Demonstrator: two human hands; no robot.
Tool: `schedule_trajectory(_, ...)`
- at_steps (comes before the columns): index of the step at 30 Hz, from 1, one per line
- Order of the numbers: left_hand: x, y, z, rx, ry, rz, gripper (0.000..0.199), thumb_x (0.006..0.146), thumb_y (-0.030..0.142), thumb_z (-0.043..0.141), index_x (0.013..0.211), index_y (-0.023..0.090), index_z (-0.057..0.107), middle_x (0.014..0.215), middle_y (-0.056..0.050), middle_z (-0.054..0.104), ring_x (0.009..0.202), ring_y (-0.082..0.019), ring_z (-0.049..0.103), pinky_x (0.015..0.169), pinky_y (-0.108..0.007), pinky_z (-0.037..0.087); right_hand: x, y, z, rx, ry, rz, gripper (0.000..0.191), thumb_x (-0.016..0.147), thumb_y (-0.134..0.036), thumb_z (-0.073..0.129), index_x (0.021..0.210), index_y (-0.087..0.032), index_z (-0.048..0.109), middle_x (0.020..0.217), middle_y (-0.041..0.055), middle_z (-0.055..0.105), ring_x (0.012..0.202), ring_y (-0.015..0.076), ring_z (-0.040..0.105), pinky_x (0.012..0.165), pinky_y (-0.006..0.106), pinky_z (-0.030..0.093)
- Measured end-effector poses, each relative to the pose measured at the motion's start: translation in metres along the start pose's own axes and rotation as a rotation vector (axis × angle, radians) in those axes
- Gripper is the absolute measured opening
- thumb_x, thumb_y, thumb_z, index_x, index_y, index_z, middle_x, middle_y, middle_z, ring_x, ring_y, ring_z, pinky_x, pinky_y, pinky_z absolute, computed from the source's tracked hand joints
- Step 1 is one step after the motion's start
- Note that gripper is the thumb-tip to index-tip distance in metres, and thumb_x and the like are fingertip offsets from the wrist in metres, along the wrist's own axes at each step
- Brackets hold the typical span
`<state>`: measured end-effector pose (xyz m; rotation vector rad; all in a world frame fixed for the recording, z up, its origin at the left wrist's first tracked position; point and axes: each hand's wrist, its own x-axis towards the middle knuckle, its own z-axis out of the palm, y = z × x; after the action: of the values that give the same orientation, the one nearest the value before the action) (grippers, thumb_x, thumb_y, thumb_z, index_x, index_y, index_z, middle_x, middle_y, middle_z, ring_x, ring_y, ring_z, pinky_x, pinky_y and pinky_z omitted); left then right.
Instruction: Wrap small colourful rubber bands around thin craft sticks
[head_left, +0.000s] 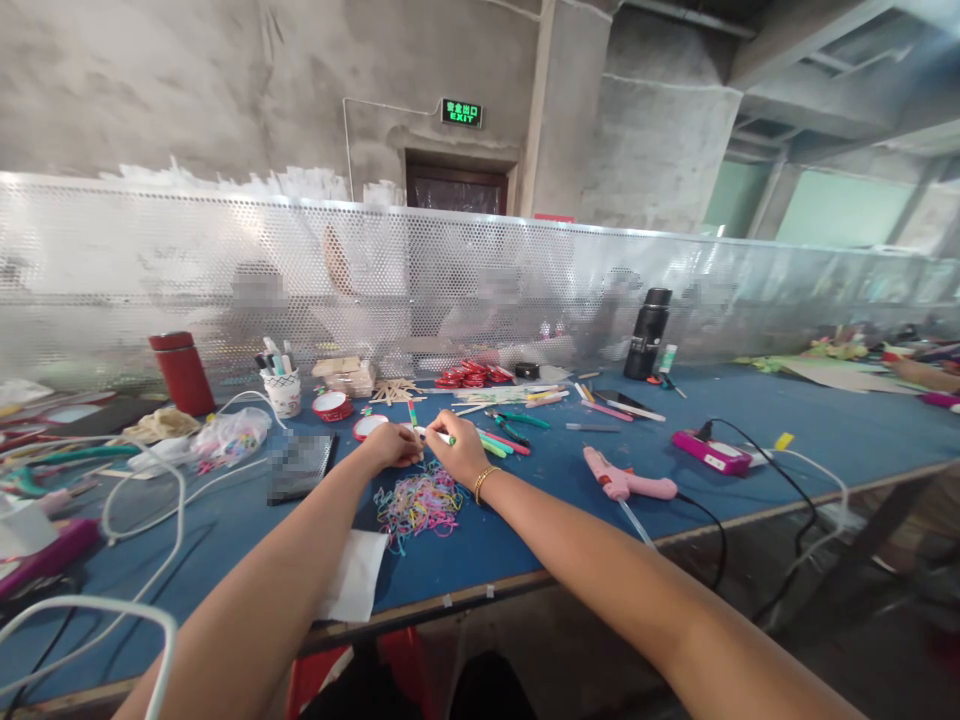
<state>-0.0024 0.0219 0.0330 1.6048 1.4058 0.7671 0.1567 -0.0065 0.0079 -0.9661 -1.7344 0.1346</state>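
My left hand (391, 446) is closed, its fingers pinching a thin wooden stick (412, 412) that stands up with green and red bands near its top. My right hand (459, 450) grips a white marker with a green end (445, 438), its tip close to the stick. Just below both hands lies a loose heap of colourful elastic bands (421, 503). Several coloured markers (501, 443) lie to the right of my right hand. Behind my left hand is a round red-rimmed piece (369, 427) with a white face.
A pink glue gun (626, 480) with a cord lies to the right, near green-handled pliers (517, 424). A black bottle (649, 335), red flask (182, 372), pen cup (283, 390) and loose sticks (396, 391) stand or lie farther back. White cables (180, 500) cross the left side.
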Motion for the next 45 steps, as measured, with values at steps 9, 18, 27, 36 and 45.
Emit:
schedule_trajectory(9, -0.0030, 0.0008, -0.0003, -0.025, -0.014, 0.013, 0.024, 0.055, 0.025, 0.082, 0.065, 0.013, 0.065, 0.056, 0.000, 0.063, 0.056, -0.012, 0.059, 0.059, -0.023, 0.049, 0.0022, 0.0062, -0.0021, -0.037, 0.049, 0.041, 0.013, 0.081, -0.027, 0.052, 0.069, -0.023, 0.052, 0.068, -0.0023, 0.062, 0.066, 0.0144, 0.056, 0.068, 0.024, 0.041)
schedule_trajectory(18, -0.0033, 0.0034, 0.0015, -0.048, 0.004, -0.016, 0.027, 0.049, 0.024, 0.085, 0.061, 0.014, 0.063, 0.053, 0.000, 0.061, 0.056, -0.013, 0.060, 0.058, -0.023, 0.049, -0.0005, 0.0012, 0.0007, 0.012, 0.016, 0.001, 0.014, 0.083, -0.029, 0.051, 0.071, -0.023, 0.052, 0.070, -0.0022, 0.062, 0.070, 0.0144, 0.058, 0.073, 0.025, 0.042)
schedule_trajectory(27, -0.0043, 0.0030, 0.0013, -0.032, 0.003, -0.003, 0.022, 0.053, 0.022, 0.082, 0.059, 0.015, 0.062, 0.053, 0.000, 0.062, 0.058, -0.014, 0.061, 0.060, -0.023, 0.050, 0.0014, -0.0002, -0.0023, -0.007, 0.037, 0.022, 0.014, 0.082, -0.027, 0.052, 0.069, -0.023, 0.050, 0.066, -0.0028, 0.060, 0.066, 0.0141, 0.056, 0.070, 0.024, 0.041)
schedule_trajectory(36, -0.0010, 0.0010, 0.0012, -0.036, 0.002, -0.001, 0.028, 0.049, 0.026, 0.085, 0.061, 0.014, 0.062, 0.053, 0.000, 0.063, 0.054, -0.012, 0.059, 0.056, -0.022, 0.049, 0.0007, 0.0005, 0.0006, 0.011, 0.022, -0.007, 0.014, 0.083, -0.028, 0.051, 0.070, -0.023, 0.052, 0.068, -0.0025, 0.061, 0.068, 0.0140, 0.057, 0.072, 0.024, 0.041)
schedule_trajectory(45, 0.0019, -0.0021, 0.0009, -0.036, 0.018, 0.009, 0.029, 0.048, 0.027, 0.085, 0.062, 0.013, 0.064, 0.054, -0.001, 0.063, 0.055, -0.012, 0.060, 0.055, -0.021, 0.049, 0.0015, 0.0028, -0.0013, -0.011, 0.060, 0.007, 0.014, 0.083, -0.027, 0.052, 0.069, -0.023, 0.051, 0.068, -0.0025, 0.061, 0.067, 0.0139, 0.057, 0.069, 0.024, 0.040)
